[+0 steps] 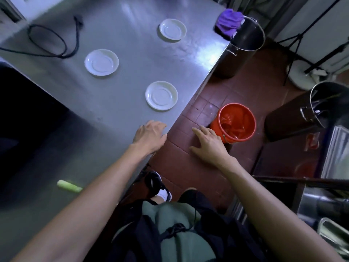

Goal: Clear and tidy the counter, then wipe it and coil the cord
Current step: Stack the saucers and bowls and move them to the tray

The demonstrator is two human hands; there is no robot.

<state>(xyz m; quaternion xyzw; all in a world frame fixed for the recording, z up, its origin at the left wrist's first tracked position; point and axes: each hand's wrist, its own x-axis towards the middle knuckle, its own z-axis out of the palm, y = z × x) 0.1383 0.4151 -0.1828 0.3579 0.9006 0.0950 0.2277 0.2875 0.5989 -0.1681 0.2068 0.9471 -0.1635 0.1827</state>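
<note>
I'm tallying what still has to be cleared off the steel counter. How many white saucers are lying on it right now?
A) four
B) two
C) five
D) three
D: three white saucers lie apart on the steel counter, one far, one to the left and one nearest the left hand, none of them stacked.

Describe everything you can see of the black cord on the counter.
The black cord lies loose on the steel counter at its far left corner, not yet coiled. It forms one rough open loop, with a thicker end, perhaps the plug, pointing away. One strand runs off the left edge. Neither hand touches it; the nearest saucer lies apart.
</note>
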